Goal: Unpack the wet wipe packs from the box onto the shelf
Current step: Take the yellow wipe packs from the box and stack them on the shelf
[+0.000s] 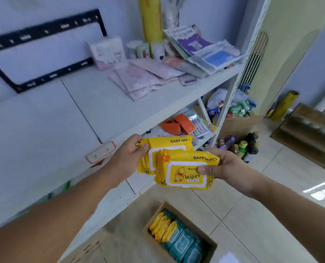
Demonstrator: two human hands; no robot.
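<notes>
Above the box [193, 223] on the floor, carry step: left hand [131, 154] pinches one yellow wipe pack [170, 147] by its end, right hand [223, 168] grips a second yellow pack [184, 168] overlapping it. Both are near the shelf [120, 103] edge, not on it. Spare packs [182, 242] sit in the box. Next, probably: reach forward, lay both flat, release.

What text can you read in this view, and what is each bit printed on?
"BABY WIPES": front yellow pack, right hand.
"Wipes": its white lid flap.
"BABY WIPE", end curled away: rear yellow pack, left hand.
"80": lower corner of both packs.
Too blurred: shelf goods, boxed packs.
</notes>
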